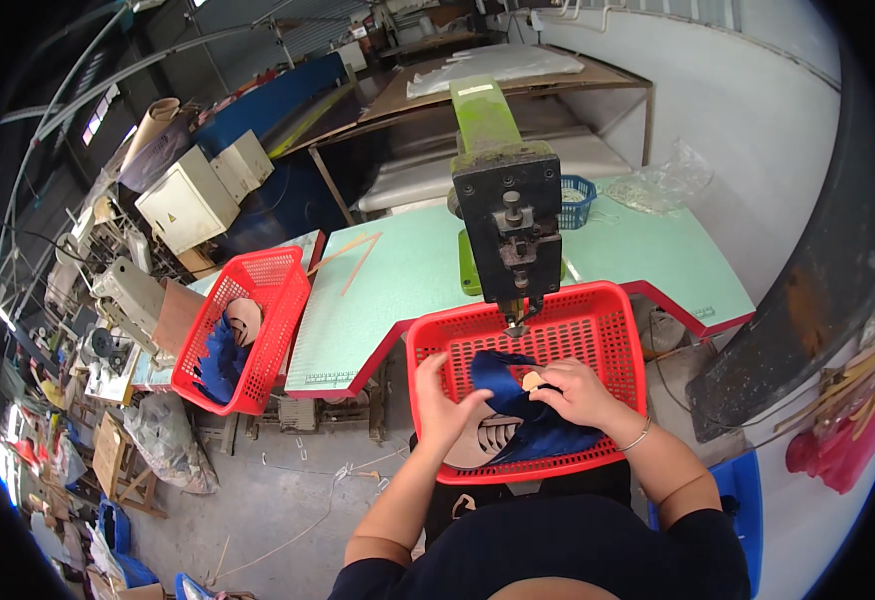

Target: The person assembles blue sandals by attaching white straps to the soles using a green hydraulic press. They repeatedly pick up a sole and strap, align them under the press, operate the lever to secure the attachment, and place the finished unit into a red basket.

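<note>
My right hand (579, 392) is closed in a pinch on a small beige piece (532, 381) over the red basket (618, 300) in front of me. Just beneath it a shiny dark-blue piece of material (495, 368) curves upward, and I cannot tell whether the two are joined. My left hand (443, 402) is open at the basket's left side, thumb and fingers apart, its thumb close to the blue material. More blue pieces (547, 438) lie in the basket beside a beige piece with slots (479, 440). The black head of a green machine (507, 215) stands right above the basket's far rim.
A pale green worktable (407, 265) with a notched front edge surrounds the machine. To the left, a second red basket (287, 300) holds blue and beige pieces. A small blue basket (579, 212) and a plastic bag (662, 180) sit behind. A thick dark column (807, 290) rises at right.
</note>
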Demonstrator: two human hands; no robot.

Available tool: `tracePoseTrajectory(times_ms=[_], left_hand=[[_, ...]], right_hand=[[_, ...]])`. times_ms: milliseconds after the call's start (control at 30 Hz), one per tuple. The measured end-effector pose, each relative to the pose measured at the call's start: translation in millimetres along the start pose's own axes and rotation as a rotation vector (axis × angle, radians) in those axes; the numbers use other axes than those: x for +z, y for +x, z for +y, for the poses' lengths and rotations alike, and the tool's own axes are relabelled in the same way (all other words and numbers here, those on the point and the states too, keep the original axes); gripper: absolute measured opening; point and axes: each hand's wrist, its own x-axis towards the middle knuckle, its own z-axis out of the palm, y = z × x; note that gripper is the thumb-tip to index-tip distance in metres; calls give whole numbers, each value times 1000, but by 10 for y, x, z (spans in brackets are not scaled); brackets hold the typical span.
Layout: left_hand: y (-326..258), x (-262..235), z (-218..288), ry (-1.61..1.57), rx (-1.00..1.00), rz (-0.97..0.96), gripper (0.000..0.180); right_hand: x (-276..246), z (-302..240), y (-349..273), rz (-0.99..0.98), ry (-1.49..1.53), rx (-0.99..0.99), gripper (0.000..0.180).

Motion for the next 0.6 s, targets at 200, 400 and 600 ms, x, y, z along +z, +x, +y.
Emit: tracePoseTrajectory(times_ms=[200, 400, 600], left_hand=[[258, 79, 10, 206, 448, -645, 43], [-287, 426, 244, 263, 534, -287, 21], [-433, 675, -54, -745, -575, -366, 35]], right_hand=[[-91, -3, 150, -55, -111, -56, 15], [155, 218, 37, 308, 264, 440, 10], [151, 143, 2, 338, 183, 296, 9]])
